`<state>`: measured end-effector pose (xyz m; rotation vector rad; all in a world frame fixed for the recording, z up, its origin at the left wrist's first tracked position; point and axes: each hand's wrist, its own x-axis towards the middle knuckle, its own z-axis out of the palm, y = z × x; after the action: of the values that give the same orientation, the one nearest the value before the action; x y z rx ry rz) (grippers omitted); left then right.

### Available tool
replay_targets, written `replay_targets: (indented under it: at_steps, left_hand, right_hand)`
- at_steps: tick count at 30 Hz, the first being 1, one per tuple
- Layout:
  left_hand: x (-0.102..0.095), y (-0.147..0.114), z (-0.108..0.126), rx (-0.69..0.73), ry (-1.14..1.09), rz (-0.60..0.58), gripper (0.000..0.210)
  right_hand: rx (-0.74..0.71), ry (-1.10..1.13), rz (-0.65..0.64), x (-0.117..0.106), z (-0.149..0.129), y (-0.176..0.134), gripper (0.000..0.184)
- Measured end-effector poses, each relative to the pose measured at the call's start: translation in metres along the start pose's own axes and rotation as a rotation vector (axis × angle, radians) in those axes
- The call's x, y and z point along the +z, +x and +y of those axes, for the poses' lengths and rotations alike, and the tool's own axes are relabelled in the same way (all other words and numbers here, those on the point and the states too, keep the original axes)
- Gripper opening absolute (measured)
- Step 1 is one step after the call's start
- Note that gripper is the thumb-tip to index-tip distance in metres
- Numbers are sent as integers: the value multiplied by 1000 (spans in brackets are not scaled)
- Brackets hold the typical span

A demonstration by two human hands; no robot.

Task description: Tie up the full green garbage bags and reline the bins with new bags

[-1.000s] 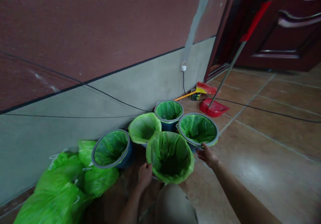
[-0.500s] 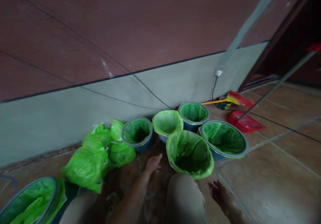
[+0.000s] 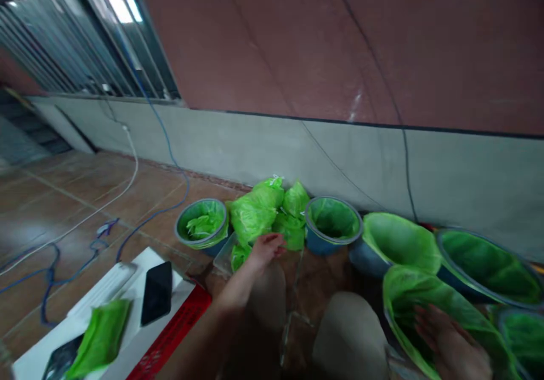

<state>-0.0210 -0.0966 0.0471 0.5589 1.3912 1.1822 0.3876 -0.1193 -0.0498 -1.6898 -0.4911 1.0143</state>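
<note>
My left hand (image 3: 268,246) is in front of the pile of filled green plastic bags (image 3: 255,210), fingers stretched out to the right; I cannot tell whether it touches them. Over the mouth of the front bin with a green liner (image 3: 408,289) is my right hand (image 3: 450,340), blurred, its fingers extended and nothing seen in them. To the left of the bags stands a grey-rimmed bin (image 3: 177,227) with crumpled green plastic inside. Another blue bin (image 3: 321,243), lined in green, stands right of the bags.
More lined bins, including a tilted-looking one (image 3: 399,238) and a wide one (image 3: 488,264), line the wall. A white and red box (image 3: 178,317) carries a phone (image 3: 156,292) and a folded green bag (image 3: 104,332). A blue cord (image 3: 159,212) crosses the floor.
My view has swung left, bringing the box, phone and cords into sight. My left hand is now before the bags; my right hand has moved from beside the front bin to over its mouth.
</note>
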Motion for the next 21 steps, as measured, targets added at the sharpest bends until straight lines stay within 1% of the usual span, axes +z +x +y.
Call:
replay_targets:
  at_steps: [1, 2, 3, 4, 5, 6, 7, 9, 12, 14, 15, 17, 18, 19, 21]
  left_hand:
    - [-25, 0, 1, -2, -35, 90, 21]
    - [-50, 1, 0, -6, -66, 197, 19]
    - [-74, 2, -2, -13, -92, 313, 17]
    - [-98, 3, -6, -19, -115, 440, 13]
    - [-120, 4, -10, -26, -133, 529, 7]
    - [-141, 6, -15, -37, -150, 596, 4]
    - [-160, 9, -21, -53, -166, 650, 9]
    - [-192, 16, -31, -97, -194, 730, 17]
    - [-225, 32, -41, -153, -233, 829, 20]
    - [-242, 45, -43, -172, -265, 875, 20]
    - [-249, 53, -44, -180, -284, 891, 20]
    - [-262, 69, -44, -198, -322, 911, 21]
    - [-268, 77, -45, -206, -340, 919, 22]
    - [-273, 85, -45, -214, -357, 926, 23]
    - [-282, 102, -47, -225, -389, 944, 25]
  right_hand:
    - [-24, 33, -34, 26, -7, -11, 23]
    - [-31, 48, -101, 53, -12, -24, 26]
    - [-17, 17, -193, 79, -17, -37, 31]
    - [8, -31, -253, 105, -21, -50, 36]
    - [16, -76, -339, 130, -23, -63, 40]
    - [-1, -132, -449, 155, -25, -76, 44]
    - [-20, -214, -505, 179, -26, -87, 46]
    - [-51, -288, -623, 226, -26, -107, 44]
    - [-125, -473, -861, 296, -18, -135, 32]
    - [-158, -571, -984, 344, -7, -154, 25]
    - [-181, -616, -1025, 367, -1, -163, 24]
    - [-234, -754, -1076, 413, 14, -180, 26]
    - [-287, -837, -1091, 434, 22, -187, 27]
    - [-339, -908, -1098, 455, 31, -192, 28]
    - [-395, -979, -1094, 493, 47, -199, 28]
